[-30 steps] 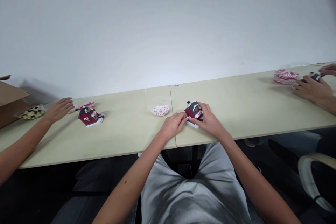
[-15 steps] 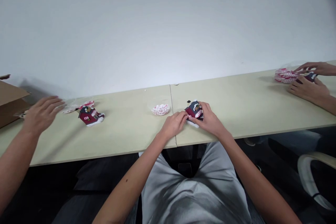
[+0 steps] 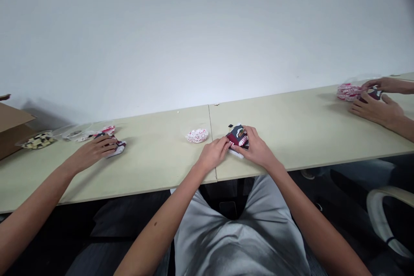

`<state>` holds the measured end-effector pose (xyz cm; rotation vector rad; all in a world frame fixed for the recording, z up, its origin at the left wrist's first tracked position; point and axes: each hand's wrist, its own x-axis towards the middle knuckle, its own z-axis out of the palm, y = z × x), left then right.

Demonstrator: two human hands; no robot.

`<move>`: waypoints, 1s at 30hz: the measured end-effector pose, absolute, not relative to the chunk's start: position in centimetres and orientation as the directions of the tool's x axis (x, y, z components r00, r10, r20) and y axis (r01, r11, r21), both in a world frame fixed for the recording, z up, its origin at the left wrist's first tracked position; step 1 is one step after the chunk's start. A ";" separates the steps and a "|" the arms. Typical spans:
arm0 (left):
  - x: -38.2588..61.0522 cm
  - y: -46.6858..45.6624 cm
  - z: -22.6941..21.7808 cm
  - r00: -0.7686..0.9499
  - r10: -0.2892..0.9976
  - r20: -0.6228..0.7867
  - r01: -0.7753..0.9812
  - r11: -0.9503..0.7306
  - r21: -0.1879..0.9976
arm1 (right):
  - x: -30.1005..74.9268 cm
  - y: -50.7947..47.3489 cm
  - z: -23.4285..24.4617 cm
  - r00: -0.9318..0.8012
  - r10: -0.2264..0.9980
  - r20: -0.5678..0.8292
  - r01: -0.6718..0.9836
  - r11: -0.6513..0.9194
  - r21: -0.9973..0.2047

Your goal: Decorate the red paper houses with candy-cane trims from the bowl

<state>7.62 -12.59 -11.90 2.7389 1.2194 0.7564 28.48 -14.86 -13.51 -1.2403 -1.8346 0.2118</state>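
Observation:
A small toy house (image 3: 237, 134) with dark red walls, a dark snow-flecked roof and a white base stands tilted on the table near its front edge. My right hand (image 3: 258, 150) wraps round its right side, thumb at the front and fingers over the roof. Closed in a pinch, my left hand (image 3: 212, 153) meets the left wall, where a tiny red-and-white striped piece shows at the fingertips. Whether that piece is attached to the house cannot be seen. Left of the house lies a clear bag of red-and-white striped pieces (image 3: 197, 135).
At left, a co-worker's hand (image 3: 92, 152) covers another toy house (image 3: 119, 148), near bags of red-and-white (image 3: 106, 130) and black-and-cream pieces (image 3: 39, 140) and a cardboard box (image 3: 13, 117). At right, another person's hands (image 3: 377, 110) hold a house beside a striped bundle (image 3: 348, 92). A dark bit (image 3: 230, 126) lies behind mine.
The co-worker's hand at left has moved right from the bags onto the toy house there. My own hands keep nearly the same place on my house, which is turned slightly.

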 end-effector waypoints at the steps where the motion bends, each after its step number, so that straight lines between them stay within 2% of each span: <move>1: 7.6 -12.6 -11.8 0.569 0.711 0.413 0.681 -0.689 0.248 | 28.5 -14.9 -13.5 -0.107 0.816 0.568 0.667 0.483 -0.567; 8: 7.6 -12.7 -11.7 0.558 0.715 0.421 0.648 -0.693 0.318 | 28.4 -14.8 -13.5 -0.107 0.818 0.566 0.677 0.477 -0.561; 21: 7.6 -12.5 -12.1 0.588 0.697 0.410 0.672 -0.703 0.232 | 28.4 -14.9 -13.5 -0.130 0.814 0.567 0.677 0.490 -0.549; 30: 7.4 -12.5 -12.0 0.595 0.692 0.409 0.670 -0.708 0.222 | 28.3 -14.9 -13.5 -0.114 0.818 0.564 0.670 0.482 -0.564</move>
